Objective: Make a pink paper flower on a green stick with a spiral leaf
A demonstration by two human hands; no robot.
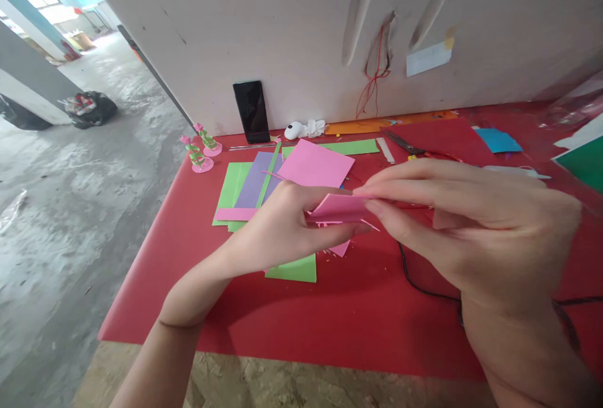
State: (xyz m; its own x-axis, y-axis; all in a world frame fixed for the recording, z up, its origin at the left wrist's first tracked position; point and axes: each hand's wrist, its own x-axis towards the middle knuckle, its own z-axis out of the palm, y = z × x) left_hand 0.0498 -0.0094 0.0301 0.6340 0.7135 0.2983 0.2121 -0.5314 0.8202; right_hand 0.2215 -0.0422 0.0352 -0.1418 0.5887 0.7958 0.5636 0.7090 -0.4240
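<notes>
L hand (287,226) is clamping the pink pc (340,207) btwn thumb & fingers; R hand (509,245) is pinching its R end, fingertips closed on it. Pc is hanging above red tabletop (358,314). Behind, pink sq. (316,162) is partly covering a purple sheet (252,182); phone (251,112) is leaning vs. white panel (282,31).

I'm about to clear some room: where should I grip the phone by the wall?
Probably by both long edges of the phone, in its upper half, coming from the front: it stands on end, leaning back against the pale wall, its sides free.
</notes>
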